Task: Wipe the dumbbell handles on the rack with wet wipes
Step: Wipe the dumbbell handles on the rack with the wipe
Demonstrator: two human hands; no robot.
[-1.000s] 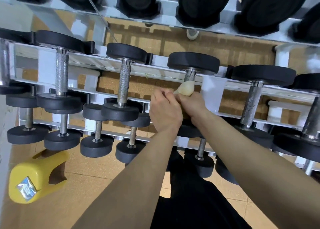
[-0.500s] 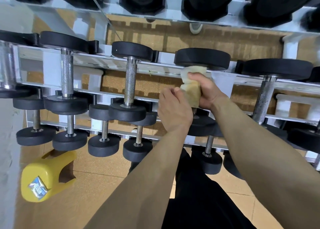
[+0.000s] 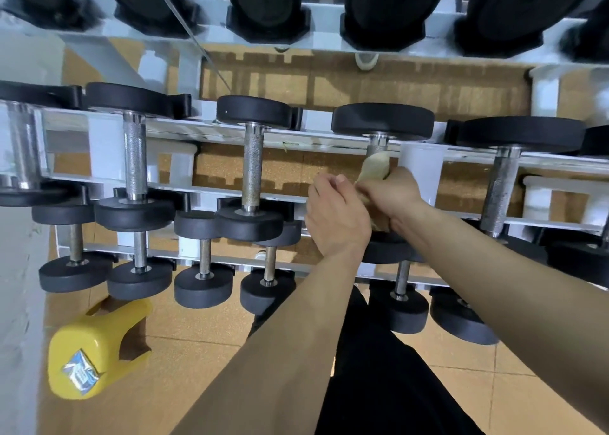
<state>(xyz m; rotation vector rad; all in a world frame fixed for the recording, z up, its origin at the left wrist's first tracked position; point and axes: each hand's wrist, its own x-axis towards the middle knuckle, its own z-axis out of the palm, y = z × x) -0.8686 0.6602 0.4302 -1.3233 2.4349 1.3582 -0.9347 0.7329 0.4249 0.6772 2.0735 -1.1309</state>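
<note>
Here, the right hand (image 3: 392,197) clasps the wipe (image 3: 372,167) round the handle (image 3: 377,145), both emerging just above its knuckles. The left hand (image 3: 336,217), curled, touches it; its hold cannot be told.

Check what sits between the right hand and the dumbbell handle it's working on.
A yellowish wet wipe: the right hand holds it wrapped round the dumbbell handle, whose bare metal shows only above the wipe. Seen in the head view.

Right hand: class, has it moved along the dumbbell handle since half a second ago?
Yes. The right hand, gripping the wipe, has slid back along the handle, away from the far weight plate.
</note>
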